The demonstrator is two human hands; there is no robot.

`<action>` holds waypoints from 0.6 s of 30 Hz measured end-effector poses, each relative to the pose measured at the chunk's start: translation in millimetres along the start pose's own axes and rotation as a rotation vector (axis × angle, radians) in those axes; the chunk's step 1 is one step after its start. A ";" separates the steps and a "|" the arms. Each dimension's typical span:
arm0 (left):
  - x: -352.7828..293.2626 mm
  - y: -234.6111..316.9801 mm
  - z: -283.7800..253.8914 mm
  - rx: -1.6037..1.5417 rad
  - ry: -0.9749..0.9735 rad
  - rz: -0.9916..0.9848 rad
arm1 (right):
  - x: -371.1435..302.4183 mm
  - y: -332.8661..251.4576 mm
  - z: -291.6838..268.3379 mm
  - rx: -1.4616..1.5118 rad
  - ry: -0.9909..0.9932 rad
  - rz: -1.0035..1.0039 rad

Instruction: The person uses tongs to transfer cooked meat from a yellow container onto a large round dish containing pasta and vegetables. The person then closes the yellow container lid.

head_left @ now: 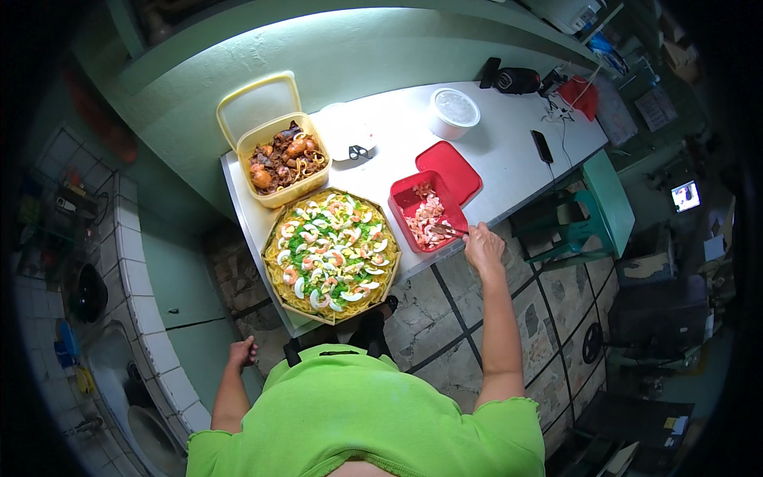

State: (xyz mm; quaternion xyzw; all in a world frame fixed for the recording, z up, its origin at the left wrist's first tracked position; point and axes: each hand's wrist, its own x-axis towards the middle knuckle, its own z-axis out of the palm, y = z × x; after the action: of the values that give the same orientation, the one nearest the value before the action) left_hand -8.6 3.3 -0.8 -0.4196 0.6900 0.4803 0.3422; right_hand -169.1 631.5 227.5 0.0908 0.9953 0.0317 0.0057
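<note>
My right hand (485, 248) is closed round the handle of a slim metal utensil (451, 231). Its far end dips into a red plastic container (396, 208) of chopped pinkish-white pieces (426, 213); whether it is a fork or a spoon is hard to make out. Left of the container, an octagonal tray (332, 321) holds yellow noodles topped with egg slices, shrimp and chopped greens (326, 253). My left hand (242, 351) hangs low at my side, away from the table, its fingers curled with nothing seen in them.
Behind the noodles, a yellow tub (265, 199) of dark stewed meat has its lid (259, 107) raised against the wall. Scissors (360, 151), a red lid (457, 168), a lidded white tub (453, 113) and a phone (541, 146) lie on the white table (509, 187). Green chairs (568, 230) stand at right.
</note>
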 end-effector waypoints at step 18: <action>3.8 -16.4 9.2 -0.136 -0.043 0.020 | -56.5 -145.4 -29.0 0.783 -0.002 -0.340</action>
State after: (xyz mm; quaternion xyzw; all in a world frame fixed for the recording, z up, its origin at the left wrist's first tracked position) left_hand 5.4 8.1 -13.2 -0.4247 0.6524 0.5382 0.3229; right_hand -140.2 476.8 247.4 -0.0794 0.9331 -0.3501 -0.0232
